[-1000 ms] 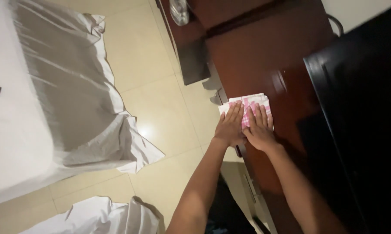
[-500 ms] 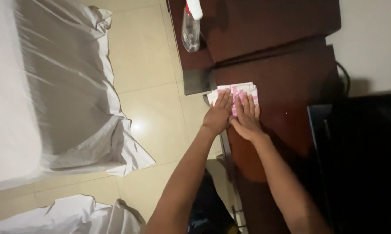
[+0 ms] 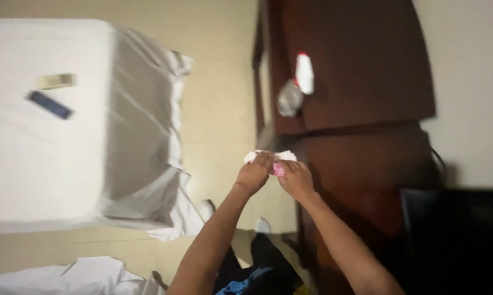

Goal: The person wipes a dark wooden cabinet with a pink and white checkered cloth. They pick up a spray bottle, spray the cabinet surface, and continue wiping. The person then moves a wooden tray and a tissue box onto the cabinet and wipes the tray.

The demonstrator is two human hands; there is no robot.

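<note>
Both hands are gathered at the near edge of the dark reddish-brown wooden desk, bunching a small white-and-pink cloth between them. The left hand curls over the cloth's left end, and the right hand pinches its pink part just beside it, so each hand is closed on the fabric and the two nearly touch. The cloth sits at the desk's front corner, partly crumpled; the picture is blurred, so I cannot tell whether it lies flat on the wood or is lifted slightly.

Farther back on the desk stands a clear plastic spray bottle with a white and red top. To the left, across pale floor tiles, is a bed with a white sheet, bearing a dark slim remote and a small tan card-like object. More white linen lies heaped on the floor.
</note>
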